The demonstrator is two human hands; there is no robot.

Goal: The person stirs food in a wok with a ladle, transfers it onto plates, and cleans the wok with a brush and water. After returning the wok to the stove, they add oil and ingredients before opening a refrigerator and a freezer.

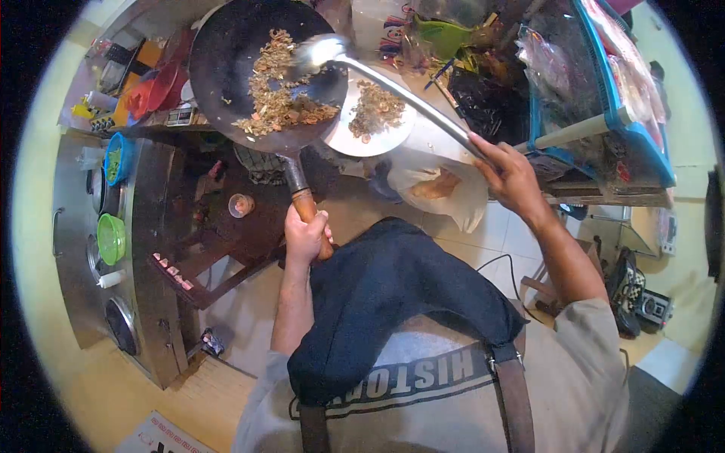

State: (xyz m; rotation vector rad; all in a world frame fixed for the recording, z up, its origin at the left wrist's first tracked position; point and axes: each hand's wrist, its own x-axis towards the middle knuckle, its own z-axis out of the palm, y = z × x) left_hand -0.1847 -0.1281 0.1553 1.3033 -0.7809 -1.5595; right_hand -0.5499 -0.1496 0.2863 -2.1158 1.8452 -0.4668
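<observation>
My left hand [305,234] is wrapped round the wooden handle of a black wok [219,53], which is tilted up at the top of the view. Chopped brown food [276,87] lies in the wok, spread down to its near rim. In my right hand [507,175] is the long metal handle of a ladle [404,94]. The ladle's bowl, blurred, is over the wok's right side. Just right of the wok a white plate [351,140] bears a heap of similar chopped food [377,109], partly under the ladle's handle.
A blue-edged rack [657,162] with plastic bags stands at right. A white plastic bag [461,192] hangs below the plate. At left, a metal counter [147,226] holds a green basket [111,239] and a blue one [117,158]. A small cup [241,205] is beside the wok handle.
</observation>
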